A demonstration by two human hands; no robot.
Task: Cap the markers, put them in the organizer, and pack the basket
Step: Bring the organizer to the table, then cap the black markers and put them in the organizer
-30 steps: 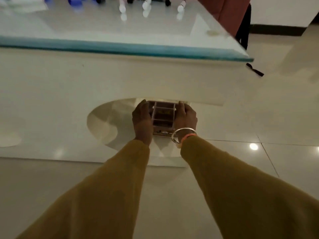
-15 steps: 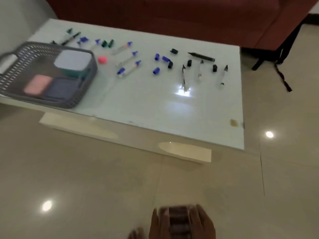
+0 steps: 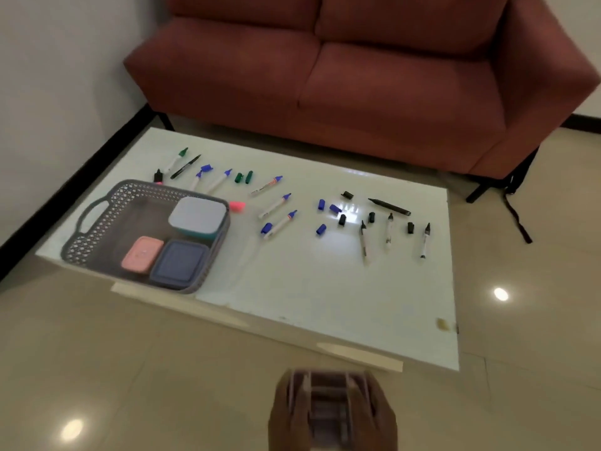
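Up from under the desk (image 3: 325,288), the organizer (image 3: 328,406) sits clasped in your left grip (image 3: 289,416) and right grip (image 3: 379,416); markers (image 3: 274,206) lie uncapped.

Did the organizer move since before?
Yes. The organizer was in the hole under the table; now the left hand and right hand hold it out in front of the table's near edge.

The blurred, compartmented organizer (image 3: 328,408) is held low between the left hand (image 3: 289,415) and right hand (image 3: 377,415), short of the table (image 3: 325,288), where uncapped markers (image 3: 274,206) and loose blue, black and green caps (image 3: 321,205) lie scattered beside the grey lattice basket (image 3: 97,236) at its left end.
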